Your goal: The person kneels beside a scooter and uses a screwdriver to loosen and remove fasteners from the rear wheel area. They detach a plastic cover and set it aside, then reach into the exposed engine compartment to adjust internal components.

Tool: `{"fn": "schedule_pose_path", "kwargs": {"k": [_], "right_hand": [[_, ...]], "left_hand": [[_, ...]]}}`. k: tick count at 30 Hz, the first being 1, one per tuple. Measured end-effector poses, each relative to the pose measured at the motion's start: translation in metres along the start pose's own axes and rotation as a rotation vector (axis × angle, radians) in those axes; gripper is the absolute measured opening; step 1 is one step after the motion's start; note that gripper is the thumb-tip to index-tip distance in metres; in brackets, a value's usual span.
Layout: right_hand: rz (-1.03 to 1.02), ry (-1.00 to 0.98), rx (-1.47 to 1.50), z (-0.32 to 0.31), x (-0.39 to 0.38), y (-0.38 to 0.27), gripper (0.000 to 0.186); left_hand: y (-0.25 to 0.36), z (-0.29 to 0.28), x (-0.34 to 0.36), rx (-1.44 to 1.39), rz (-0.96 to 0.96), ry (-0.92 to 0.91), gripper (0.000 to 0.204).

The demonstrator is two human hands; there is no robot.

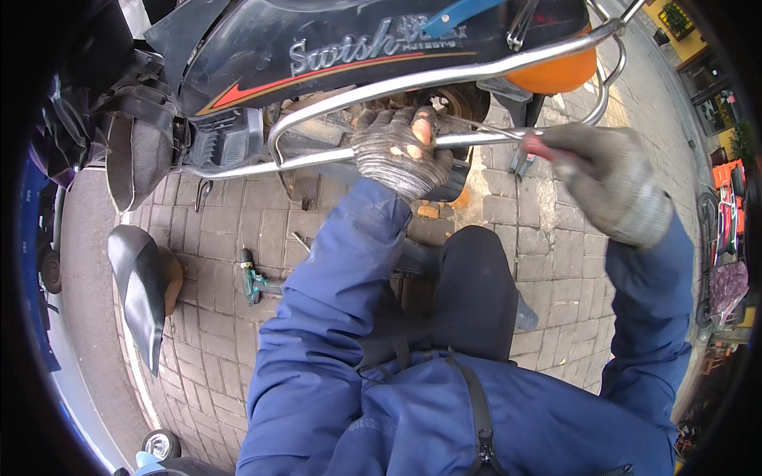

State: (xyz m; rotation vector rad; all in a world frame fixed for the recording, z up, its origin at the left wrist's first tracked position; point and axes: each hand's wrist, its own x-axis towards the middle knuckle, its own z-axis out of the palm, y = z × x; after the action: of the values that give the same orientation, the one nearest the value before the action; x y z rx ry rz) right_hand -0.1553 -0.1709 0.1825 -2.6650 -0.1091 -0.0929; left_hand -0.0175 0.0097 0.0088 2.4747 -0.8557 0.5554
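The chrome guard bar [476, 139] of the scooter [333, 47] runs along the lower side of its dark body, and both hands are on it. Nearest to the camera are the blue jacket sleeves [333, 270] and a dark trouser knee, so the person seems to crouch close to the machine. The left hand [397, 147], in a worn grey knitted glove with holes, is wrapped around the bar with fingers curled tight, probably to steady it. The right hand [603, 170], also gloved, is closed around a tool with a red handle [536, 147] whose tip meets the bar; it is blurred, so I cannot tell what kind of tool it is. On the grey paving stones [238, 222] at the left lie a green small tool [254, 282] and a removed black seat [143, 285]. Beyond the bar an orange lamp [556, 75] sits at the back of the scooter. This is outdoors, with a street and shop fronts at the far right
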Motion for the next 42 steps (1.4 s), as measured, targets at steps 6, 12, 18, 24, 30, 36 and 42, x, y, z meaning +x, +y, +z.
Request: {"fn": "schedule_pose_path", "kwargs": {"k": [6, 12, 18, 24, 30, 36, 42], "right_hand": [[-0.101, 0.025, -0.564, 0.057, 0.049, -0.034, 0.019], [0.038, -0.034, -0.579, 0.071, 0.062, -0.023, 0.019], [-0.099, 0.187, -0.259, 0.072, 0.060, 0.006, 0.023], [-0.109, 0.249, -0.211, 0.055, 0.055, -0.006, 0.017], [-0.086, 0.037, -0.355, 0.034, 0.046, -0.020, 0.016], [0.056, -0.051, -0.510, 0.077, 0.086, -0.013, 0.020], [0.022, 0.017, -0.469, 0.065, 0.071, -0.009, 0.017]], "left_hand": [[0.001, -0.008, 0.000, 0.015, -0.007, -0.168, 0.064], [-0.001, -0.008, 0.000, -0.035, -0.003, -0.157, 0.067], [0.001, -0.005, 0.000, -0.035, -0.008, -0.140, 0.064], [0.000, -0.008, 0.000, -0.078, -0.025, -0.185, 0.068], [0.003, -0.012, 0.001, -0.026, -0.053, -0.195, 0.065], [0.001, -0.004, 0.003, -0.080, -0.033, -0.164, 0.059], [-0.003, 0.008, -0.001, -0.032, 0.053, 0.106, 0.058]]}}
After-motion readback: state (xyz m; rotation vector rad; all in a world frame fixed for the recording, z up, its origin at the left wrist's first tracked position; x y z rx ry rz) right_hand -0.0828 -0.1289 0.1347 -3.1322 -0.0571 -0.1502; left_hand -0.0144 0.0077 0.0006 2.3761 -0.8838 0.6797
